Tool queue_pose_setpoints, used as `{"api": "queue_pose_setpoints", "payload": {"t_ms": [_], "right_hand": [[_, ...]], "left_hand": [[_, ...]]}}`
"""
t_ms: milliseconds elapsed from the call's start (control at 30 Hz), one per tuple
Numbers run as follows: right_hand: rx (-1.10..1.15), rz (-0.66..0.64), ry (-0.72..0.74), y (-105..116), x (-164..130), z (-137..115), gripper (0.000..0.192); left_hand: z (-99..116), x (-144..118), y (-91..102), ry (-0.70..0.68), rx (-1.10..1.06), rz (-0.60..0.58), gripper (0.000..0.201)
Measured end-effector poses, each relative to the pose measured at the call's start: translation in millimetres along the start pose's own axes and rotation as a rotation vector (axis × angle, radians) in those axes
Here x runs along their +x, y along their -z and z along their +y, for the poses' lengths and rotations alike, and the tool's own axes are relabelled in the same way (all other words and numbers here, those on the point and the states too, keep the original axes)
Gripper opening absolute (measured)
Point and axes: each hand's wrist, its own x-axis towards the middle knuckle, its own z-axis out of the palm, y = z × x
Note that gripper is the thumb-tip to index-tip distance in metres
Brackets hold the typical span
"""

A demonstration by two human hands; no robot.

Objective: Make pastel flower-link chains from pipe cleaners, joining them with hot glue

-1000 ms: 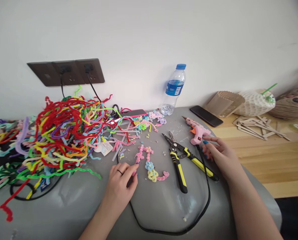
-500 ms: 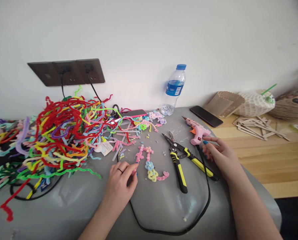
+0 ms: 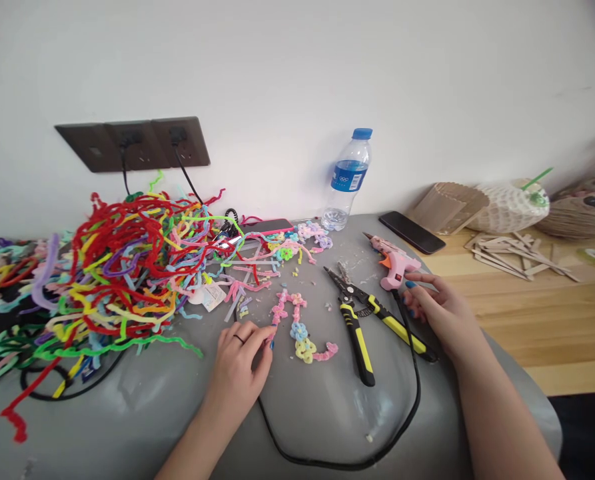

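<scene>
Resting on the grey tabletop (image 3: 142,400), your left hand (image 3: 241,365) lies with fingers loosely curled, gripping nothing, its fingertips touching the lower end of a pink pipe-cleaner flower chain (image 3: 297,327) just ahead of it. Your right hand (image 3: 440,313) is half open, its fingers laid against the handle of the pink hot-glue gun (image 3: 392,261) without closing round it; the gun lies on its side just beyond your fingertips. Yellow-handled pliers (image 3: 360,320) lie between your two hands, jaws apart. A heap of coloured pipe cleaners (image 3: 127,267) sits beyond your left hand; a water bottle (image 3: 348,179) stands well behind the gun.
</scene>
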Motion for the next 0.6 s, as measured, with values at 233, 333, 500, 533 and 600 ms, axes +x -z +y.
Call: {"api": "queue_pose_setpoints", "payload": {"t_ms": [233, 333, 500, 533, 600], "right_hand": [[0.008, 0.009, -0.007, -1.6, -1.2, -2.9, 0.046], [0.013, 0.007, -0.007, -0.8, -0.8, -1.2, 0.046], [0.015, -0.014, 0.003, 1.2, -0.3, 1.9, 0.045], [0.015, -0.014, 0.001, 1.3, -0.5, 1.6, 0.045], [0.016, -0.011, -0.004, 1.2, -1.0, 0.1, 0.046]], "left_hand": [[0.6, 1.1, 1.6, 0.016, -0.007, -0.013, 0.026], [-1.6, 3.6, 9.1, 0.010, -0.042, -0.007, 0.025], [-8.9, 21.5, 25.1, -0.065, -0.038, -0.001, 0.022], [-10.3, 27.5, 27.4, -0.079, -0.035, -0.025, 0.022], [-13.3, 40.9, 29.9, -0.135, -0.059, -0.110, 0.021]]}}
